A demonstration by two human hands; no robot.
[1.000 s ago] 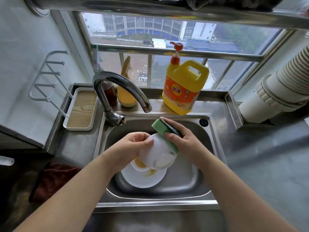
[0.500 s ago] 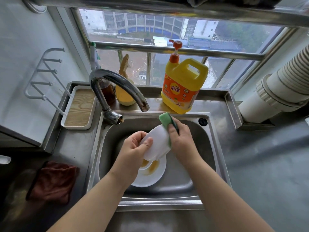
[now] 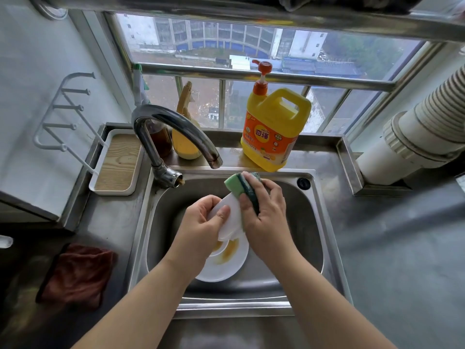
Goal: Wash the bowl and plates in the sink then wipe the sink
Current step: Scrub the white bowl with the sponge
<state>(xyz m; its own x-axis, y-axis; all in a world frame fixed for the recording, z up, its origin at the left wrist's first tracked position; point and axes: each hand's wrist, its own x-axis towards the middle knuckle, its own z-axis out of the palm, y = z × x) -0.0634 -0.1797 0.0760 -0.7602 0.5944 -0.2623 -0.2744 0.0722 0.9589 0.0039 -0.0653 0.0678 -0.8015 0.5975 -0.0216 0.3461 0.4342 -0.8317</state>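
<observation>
Scrubbing the bowl over the sink

The left hand (image 3: 201,222) grips the white bowl (image 3: 232,217); the right hand (image 3: 266,220) clamps a green sponge (image 3: 235,183) against it. Stained plates (image 3: 226,263) lie directly below both hands in the sink (image 3: 309,222). Risk: a soapy grip could drop the bowl onto them. Beyond the hands, the yellow detergent jug (image 3: 274,129) reads "奇强".

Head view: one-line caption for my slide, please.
Left hand holds a white bowl over the sink while the right hand scrubs it with a green sponge.
</observation>
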